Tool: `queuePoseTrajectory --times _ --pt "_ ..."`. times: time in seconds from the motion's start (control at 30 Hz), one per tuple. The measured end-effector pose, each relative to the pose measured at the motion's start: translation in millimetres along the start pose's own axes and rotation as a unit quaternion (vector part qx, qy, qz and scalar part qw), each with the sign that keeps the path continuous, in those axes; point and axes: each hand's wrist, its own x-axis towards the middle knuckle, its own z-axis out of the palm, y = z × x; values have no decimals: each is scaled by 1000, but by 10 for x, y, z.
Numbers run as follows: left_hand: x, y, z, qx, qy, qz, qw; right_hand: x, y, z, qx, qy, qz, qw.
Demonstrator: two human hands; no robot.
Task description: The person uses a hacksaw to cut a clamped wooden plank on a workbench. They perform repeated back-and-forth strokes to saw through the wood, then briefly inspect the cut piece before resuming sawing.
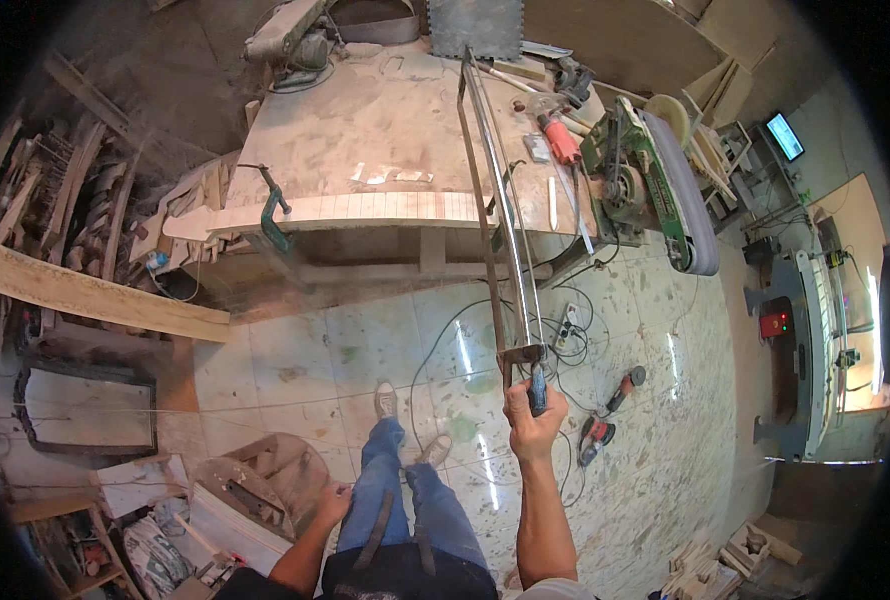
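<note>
My right hand (535, 415) is closed around the dark handle of a long metal frame saw (513, 220). The saw points away from me, and its far end reaches over the workbench. Beneath it, along the bench's near edge, lies a pale wooden instrument neck (365, 207) with thin lines across it and a wider head at the left. A green clamp (273, 215) grips the neck near its left end. Another green clamp (506, 195) is partly hidden behind the saw. My left hand (335, 502) hangs beside my left thigh, its fingers mostly hidden.
On the dusty workbench (315, 140), a red power tool (561, 140) lies at the right. A green belt sander (655, 180) stands beside it. Cables, a power strip (567, 328) and a red sander (596, 436) lie on the floor. A long board (95, 290) juts in from the left.
</note>
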Motion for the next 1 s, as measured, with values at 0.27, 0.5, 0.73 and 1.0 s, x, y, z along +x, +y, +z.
queuePoseTrajectory --times 0.27,0.5,0.73,1.0 --pt "83 -394 -108 -23 8 -44 999 340 305 316 54 37 61 996" --pt "175 422 -410 11 -9 -18 1000 445 494 354 59 41 79 994" --pt "391 545 -490 56 14 3 998 509 548 434 87 54 77 992" --pt "410 475 -479 25 13 7 1000 542 543 440 90 50 85 991"
